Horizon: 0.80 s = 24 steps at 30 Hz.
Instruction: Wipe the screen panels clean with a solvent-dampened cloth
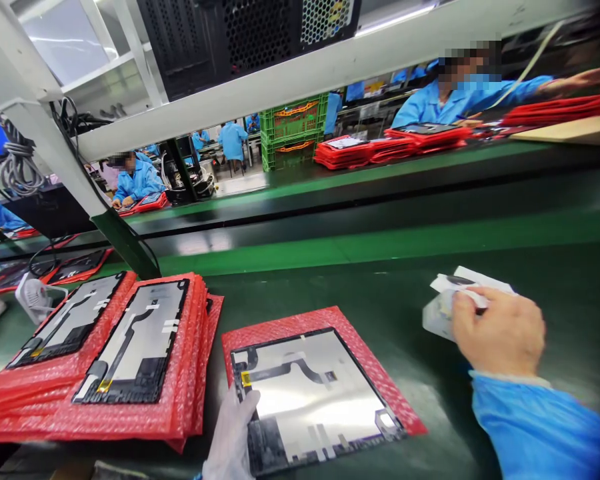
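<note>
A tablet screen panel (305,393), silver-backed with a black frame, dark ribbon strip and yellow tape, lies on a red bubble-wrap sheet (383,380) in front of me. My left hand (231,430), in a whitish glove, grips its left edge with the thumb on top; the other fingers are mostly hidden. Off to the right, above the bench, my right hand (505,333) is bare below a blue sleeve. Its fingers are closed on a white paper-like bundle (439,317) with a dark oval spot on top. What the bundle is exactly, I cannot make out.
Stacks of similar panels (145,333) on red bubble wrap stand at the left, beside a small white fan (33,297). A slanted post (125,243) rises behind them. Across the line are more red stacks (343,153), green crates (294,130) and a co-worker in blue (430,103).
</note>
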Each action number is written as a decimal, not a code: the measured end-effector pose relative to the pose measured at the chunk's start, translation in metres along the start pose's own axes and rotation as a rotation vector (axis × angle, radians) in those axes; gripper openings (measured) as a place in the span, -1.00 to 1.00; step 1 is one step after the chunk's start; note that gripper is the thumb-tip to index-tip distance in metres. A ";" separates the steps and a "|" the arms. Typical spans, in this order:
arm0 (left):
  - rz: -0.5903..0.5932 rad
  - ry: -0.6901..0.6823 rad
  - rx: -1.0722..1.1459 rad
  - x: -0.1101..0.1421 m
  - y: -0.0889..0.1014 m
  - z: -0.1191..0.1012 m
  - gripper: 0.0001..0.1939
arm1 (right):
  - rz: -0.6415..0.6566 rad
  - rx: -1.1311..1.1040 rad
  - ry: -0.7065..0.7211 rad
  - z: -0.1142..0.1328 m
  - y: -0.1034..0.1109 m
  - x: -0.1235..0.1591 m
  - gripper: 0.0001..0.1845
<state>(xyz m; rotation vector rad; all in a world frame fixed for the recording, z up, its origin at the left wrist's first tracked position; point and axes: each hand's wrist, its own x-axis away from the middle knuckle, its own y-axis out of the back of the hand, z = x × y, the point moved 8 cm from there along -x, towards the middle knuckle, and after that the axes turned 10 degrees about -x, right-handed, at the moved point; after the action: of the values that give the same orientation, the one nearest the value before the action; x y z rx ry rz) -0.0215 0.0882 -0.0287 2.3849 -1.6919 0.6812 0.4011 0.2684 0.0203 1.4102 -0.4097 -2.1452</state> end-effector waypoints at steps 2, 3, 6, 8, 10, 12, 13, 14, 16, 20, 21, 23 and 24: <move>0.032 -0.002 0.029 0.003 -0.005 -0.004 -0.32 | 0.004 0.007 -0.002 -0.001 -0.001 0.001 -0.48; 0.039 -0.004 0.036 0.004 -0.006 -0.005 -0.33 | 0.006 0.007 -0.004 -0.002 -0.001 0.001 -0.48; 0.057 -0.020 0.021 0.006 -0.007 -0.009 -0.39 | -0.009 -0.002 -0.009 -0.005 -0.001 0.002 -0.52; 0.072 -0.036 -0.009 0.007 -0.007 -0.011 -0.42 | -0.008 -0.005 -0.016 -0.006 -0.001 0.002 -0.54; 0.070 -0.049 -0.036 0.007 -0.006 -0.012 -0.42 | 0.007 -0.011 -0.014 -0.006 -0.002 0.002 -0.54; 0.050 -0.047 -0.044 0.005 -0.003 -0.009 -0.41 | 0.019 -0.020 0.002 -0.004 -0.003 0.001 -0.53; 0.034 -0.041 -0.043 0.003 -0.001 -0.006 -0.40 | 0.018 -0.025 0.012 -0.002 -0.002 0.001 -0.52; 0.012 -0.031 -0.042 0.000 0.002 -0.002 -0.39 | 0.015 -0.030 0.019 -0.001 -0.002 0.001 -0.51; -0.025 -0.002 -0.048 -0.006 0.007 0.008 -0.36 | 0.007 -0.037 0.024 0.001 0.000 0.000 -0.50; -0.052 0.019 -0.009 -0.017 0.012 0.022 -0.32 | 0.012 -0.043 -0.002 0.000 0.005 -0.001 -0.49; -0.043 0.020 0.016 -0.018 0.012 0.024 -0.31 | 0.018 -0.041 -0.006 -0.001 0.005 -0.002 -0.49; -0.033 0.032 0.057 -0.019 0.010 0.025 -0.28 | 0.033 -0.033 -0.002 0.000 0.005 -0.003 -0.48; -0.035 0.042 0.067 -0.019 0.010 0.026 -0.27 | 0.041 -0.029 0.004 0.001 0.004 -0.003 -0.48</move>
<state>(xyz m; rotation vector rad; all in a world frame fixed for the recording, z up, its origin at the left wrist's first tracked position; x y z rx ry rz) -0.0286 0.0914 -0.0618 2.4207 -1.6325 0.7884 0.4020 0.2669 0.0254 1.3776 -0.4011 -2.1071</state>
